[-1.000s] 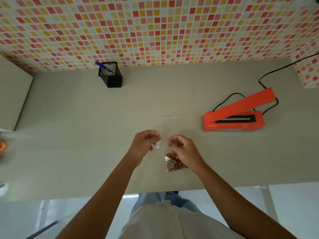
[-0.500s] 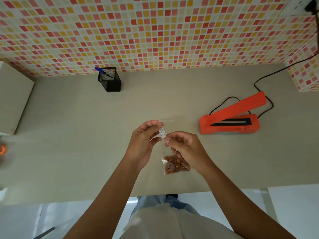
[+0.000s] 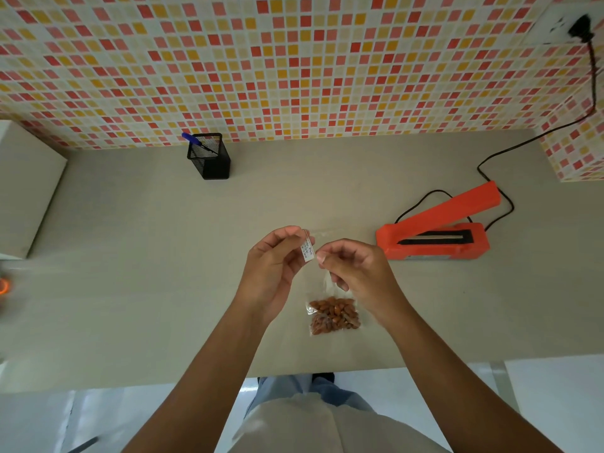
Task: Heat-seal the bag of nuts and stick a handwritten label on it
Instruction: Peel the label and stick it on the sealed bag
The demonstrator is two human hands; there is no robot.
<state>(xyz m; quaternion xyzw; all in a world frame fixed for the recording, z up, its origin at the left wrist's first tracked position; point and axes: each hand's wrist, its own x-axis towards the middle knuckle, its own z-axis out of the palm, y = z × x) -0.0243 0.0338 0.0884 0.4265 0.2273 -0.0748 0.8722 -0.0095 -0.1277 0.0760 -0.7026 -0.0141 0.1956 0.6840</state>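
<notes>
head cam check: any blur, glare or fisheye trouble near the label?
Head view: fisheye bends the counter edges; left margin smeared, an orange blob unreadable; centre sharp, yet the label writing too small to read; soft even light, slight sheen on the bag of nuts.

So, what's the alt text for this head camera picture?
A left hand pinches a handwritten label, with the right hand close beside it, above a bag of nuts on a table. An open orange sealer lies to the right; a pen holder stands by the tiled wall.
</notes>
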